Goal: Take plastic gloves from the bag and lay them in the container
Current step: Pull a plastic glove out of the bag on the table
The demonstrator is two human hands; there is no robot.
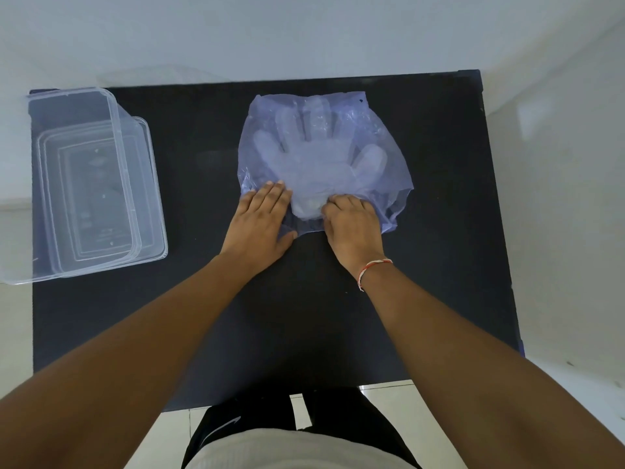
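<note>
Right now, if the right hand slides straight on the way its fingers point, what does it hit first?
The glove stack inside the bag; the right hand already has its fingertips at the cuff end, so contact looks immediate.

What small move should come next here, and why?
Probably the right hand should draw the glove cuff out toward the person while the left hand pins the bag. The gloves are mostly inside the bluish bag, both hands sit at its near opening, and the clear container looks empty.
</note>
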